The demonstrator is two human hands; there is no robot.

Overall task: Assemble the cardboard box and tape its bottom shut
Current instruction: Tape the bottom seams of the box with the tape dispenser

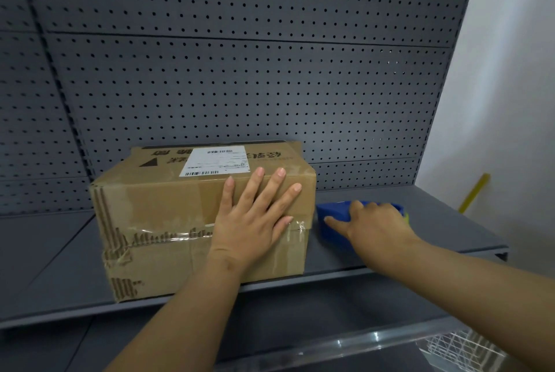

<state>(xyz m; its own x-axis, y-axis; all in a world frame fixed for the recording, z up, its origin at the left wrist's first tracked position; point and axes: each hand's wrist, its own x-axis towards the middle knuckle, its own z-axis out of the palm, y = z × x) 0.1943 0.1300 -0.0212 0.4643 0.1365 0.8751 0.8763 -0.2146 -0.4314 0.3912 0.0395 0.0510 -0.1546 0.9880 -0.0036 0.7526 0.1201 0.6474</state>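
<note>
A closed cardboard box point(180, 215) sits on a grey metal shelf point(60, 251), clear tape along its seam. The left hand point(252, 221) lies flat on it, fingers straight and spread. Just beside the box, the right hand point(372, 221) curls its fingers over a blue tape dispenser point(330, 218).

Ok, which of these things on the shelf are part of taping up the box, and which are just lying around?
Part of the job:
cardboard box, left hand flat on it
blue tape dispenser, right hand on it
clear tape along the seam

Just lying about:
yellow stick
white wire basket
</note>
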